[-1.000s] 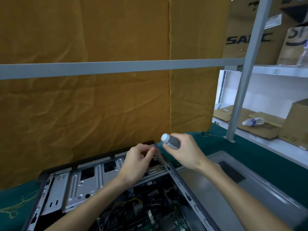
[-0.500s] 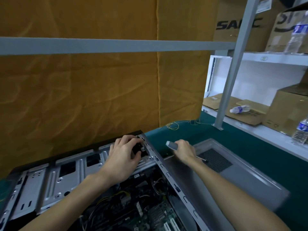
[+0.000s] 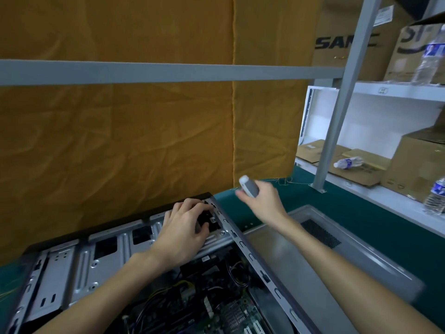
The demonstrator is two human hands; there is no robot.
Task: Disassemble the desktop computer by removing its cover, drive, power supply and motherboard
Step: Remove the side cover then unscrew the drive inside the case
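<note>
The open desktop case [image 3: 72,266] lies on its side at the lower left, its metal drive cage facing up. Cables and the motherboard [image 3: 231,317] show inside it. My left hand [image 3: 185,232] rests on the cage's far right corner, fingers curled around a dark part there. My right hand [image 3: 263,201] hovers above the table to the right of the case and grips a grey screwdriver handle [image 3: 249,185]. The shaft is hidden by the hand. The removed grey side cover [image 3: 337,261] lies flat to the right of the case.
A green mat [image 3: 349,206] covers the table. An orange cloth [image 3: 144,141] hangs behind, crossed by a grey frame bar [image 3: 168,72]. A grey post [image 3: 337,116] stands at the right. Shelves there hold cardboard boxes [image 3: 421,165] and water bottles [image 3: 435,196].
My right hand lifted the screwdriver from the side cover up to above the table. My left hand stayed on the cage corner, fingers pressed in more.
</note>
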